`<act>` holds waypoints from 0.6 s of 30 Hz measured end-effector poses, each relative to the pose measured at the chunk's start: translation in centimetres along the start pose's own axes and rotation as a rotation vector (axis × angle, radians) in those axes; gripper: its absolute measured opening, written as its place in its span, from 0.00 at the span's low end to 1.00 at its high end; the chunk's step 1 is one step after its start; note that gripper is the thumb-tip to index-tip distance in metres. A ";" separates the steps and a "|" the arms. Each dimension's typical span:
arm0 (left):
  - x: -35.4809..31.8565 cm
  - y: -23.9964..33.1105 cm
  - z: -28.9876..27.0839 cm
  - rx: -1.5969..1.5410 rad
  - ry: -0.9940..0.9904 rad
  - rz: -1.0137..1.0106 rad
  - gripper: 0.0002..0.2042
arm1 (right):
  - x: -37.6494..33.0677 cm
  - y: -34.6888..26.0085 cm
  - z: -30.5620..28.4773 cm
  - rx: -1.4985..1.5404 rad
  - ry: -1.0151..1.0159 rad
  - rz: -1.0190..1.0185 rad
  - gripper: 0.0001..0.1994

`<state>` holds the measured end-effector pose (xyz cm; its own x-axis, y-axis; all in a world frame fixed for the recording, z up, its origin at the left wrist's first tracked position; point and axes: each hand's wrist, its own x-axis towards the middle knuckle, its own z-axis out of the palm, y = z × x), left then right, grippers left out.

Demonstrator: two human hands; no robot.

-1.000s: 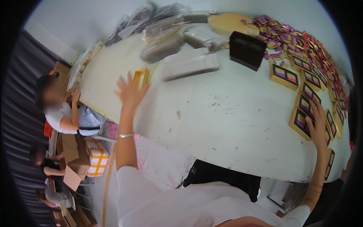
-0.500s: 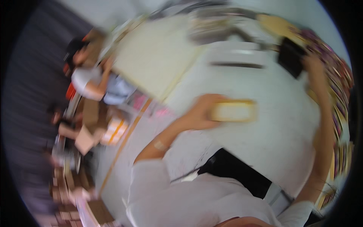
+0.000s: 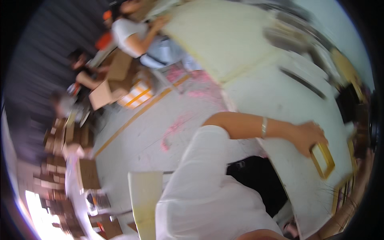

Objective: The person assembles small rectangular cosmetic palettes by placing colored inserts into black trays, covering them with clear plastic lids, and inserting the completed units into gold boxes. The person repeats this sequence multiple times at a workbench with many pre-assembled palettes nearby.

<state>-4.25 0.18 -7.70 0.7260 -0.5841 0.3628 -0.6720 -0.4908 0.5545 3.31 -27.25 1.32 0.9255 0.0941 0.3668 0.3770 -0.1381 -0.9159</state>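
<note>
- The person's left hand [image 3: 306, 136] is closing its fingers over one end of a flat gold-framed box [image 3: 322, 161], holding it down on the white table [image 3: 280, 100] close to the table's near edge; a silver bracelet [image 3: 263, 127] is sitting on that wrist.
- The gold-framed box is lying flat and tilted; blur is hiding whatever is inside its frame.
- The right hand [image 3: 362, 164] is reaching in along the picture's right rim, by more gold-edged boxes [image 3: 344, 188] lying at the table's right edge; its grip cannot be told.
- A black box [image 3: 348, 105] is standing farther along the right edge; its contents are not showing.
- Beyond the far-left side of the table, a co-worker in a white shirt [image 3: 132, 34] is leaning over the table edge.
- Open cardboard cartons [image 3: 108, 86] are sitting on the floor there, with one orange-and-white carton [image 3: 136, 95]; what they are holding is too blurred to tell.
</note>
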 end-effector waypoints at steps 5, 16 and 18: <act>3.5 -1.9 -2.3 -0.098 -0.074 0.059 0.36 | -4.0 -2.2 -1.8 -0.104 -0.281 0.488 0.21; 4.7 1.7 -0.3 -0.176 -0.086 -0.155 0.39 | -7.8 -0.4 0.9 -0.758 -0.265 -0.345 0.08; 4.4 2.5 -0.6 -0.197 -0.116 -0.258 0.38 | -8.5 -1.6 0.3 -0.748 -0.325 -0.190 0.07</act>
<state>-2.66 -3.20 -4.31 0.8392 -0.5325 0.1108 -0.4194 -0.5038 0.7552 -5.18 -27.49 -0.35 0.8308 0.4453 0.3339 0.5557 -0.6985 -0.4510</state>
